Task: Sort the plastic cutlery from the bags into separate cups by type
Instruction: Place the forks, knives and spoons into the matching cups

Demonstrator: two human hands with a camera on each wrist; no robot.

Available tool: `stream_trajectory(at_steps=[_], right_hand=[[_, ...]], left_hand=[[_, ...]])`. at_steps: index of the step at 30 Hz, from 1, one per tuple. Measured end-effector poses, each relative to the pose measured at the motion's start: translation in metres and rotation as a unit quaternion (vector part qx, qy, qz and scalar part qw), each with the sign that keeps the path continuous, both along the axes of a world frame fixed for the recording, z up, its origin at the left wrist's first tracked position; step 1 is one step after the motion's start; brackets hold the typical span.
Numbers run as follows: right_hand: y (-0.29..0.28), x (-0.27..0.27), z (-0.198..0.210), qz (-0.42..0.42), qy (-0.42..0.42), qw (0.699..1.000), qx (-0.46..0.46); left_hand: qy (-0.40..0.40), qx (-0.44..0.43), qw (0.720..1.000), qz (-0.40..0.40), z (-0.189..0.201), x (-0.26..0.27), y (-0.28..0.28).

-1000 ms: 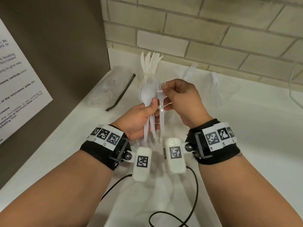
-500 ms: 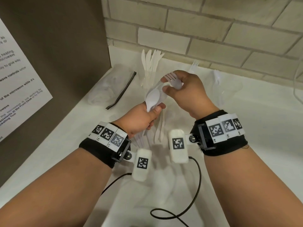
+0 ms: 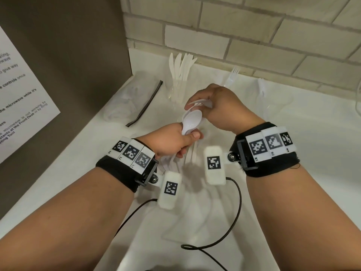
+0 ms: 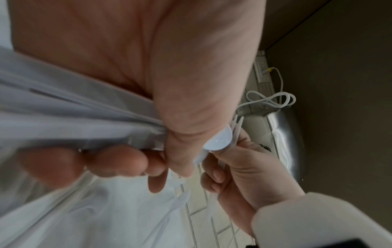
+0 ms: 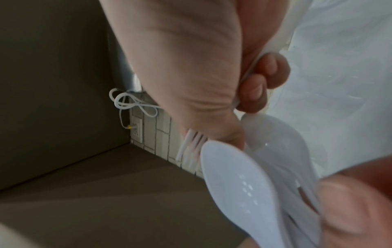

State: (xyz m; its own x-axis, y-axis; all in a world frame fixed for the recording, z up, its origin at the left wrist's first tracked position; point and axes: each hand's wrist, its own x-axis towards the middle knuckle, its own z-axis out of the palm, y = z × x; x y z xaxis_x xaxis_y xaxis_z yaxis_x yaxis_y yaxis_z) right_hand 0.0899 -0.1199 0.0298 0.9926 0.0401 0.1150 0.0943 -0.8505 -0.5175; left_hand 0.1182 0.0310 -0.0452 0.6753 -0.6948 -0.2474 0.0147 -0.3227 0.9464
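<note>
My left hand (image 3: 187,141) grips a bundle of white plastic cutlery (image 3: 192,122) by the handles, with spoon bowls on top. Just above it, my right hand (image 3: 203,100) pinches a white fork (image 3: 201,103) that lies sideways over the spoons. Its tines (image 5: 193,142) show past my thumb in the right wrist view, next to a spoon (image 5: 233,184). Three clear cups stand at the back. One holds several knives (image 3: 181,69), one a fork (image 3: 233,74), one a spoon (image 3: 261,88).
A plastic bag with a black strip (image 3: 134,100) lies at the left by a dark panel (image 3: 68,55) bearing a paper notice. A crumpled clear bag (image 3: 195,222) and a black cable (image 3: 224,237) lie on the white counter near me. The brick wall (image 3: 254,36) closes the back.
My right hand has drawn a fork up out of the bundle and turned it sideways above the spoons. The left hand has tilted the bundle to the right.
</note>
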Motion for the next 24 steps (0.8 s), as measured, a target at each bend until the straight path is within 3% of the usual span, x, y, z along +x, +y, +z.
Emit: stream_trajectory(at_steps=[14, 20, 24], right_hand=[[-0.016, 0.001, 0.011, -0.092, -0.114, 0.981, 0.124], [-0.018, -0.010, 0.017, -0.076, -0.058, 0.939, 0.331], [-0.026, -0.010, 0.018, -0.092, -0.041, 0.929, 0.355]], left_hand=[[-0.060, -0.020, 0.998, 0.010, 0.009, 0.005, -0.016], [-0.076, -0.012, 0.997, -0.007, 0.012, 0.004, -0.021], [-0.092, -0.009, 0.996, -0.002, 0.015, 0.003, -0.025]])
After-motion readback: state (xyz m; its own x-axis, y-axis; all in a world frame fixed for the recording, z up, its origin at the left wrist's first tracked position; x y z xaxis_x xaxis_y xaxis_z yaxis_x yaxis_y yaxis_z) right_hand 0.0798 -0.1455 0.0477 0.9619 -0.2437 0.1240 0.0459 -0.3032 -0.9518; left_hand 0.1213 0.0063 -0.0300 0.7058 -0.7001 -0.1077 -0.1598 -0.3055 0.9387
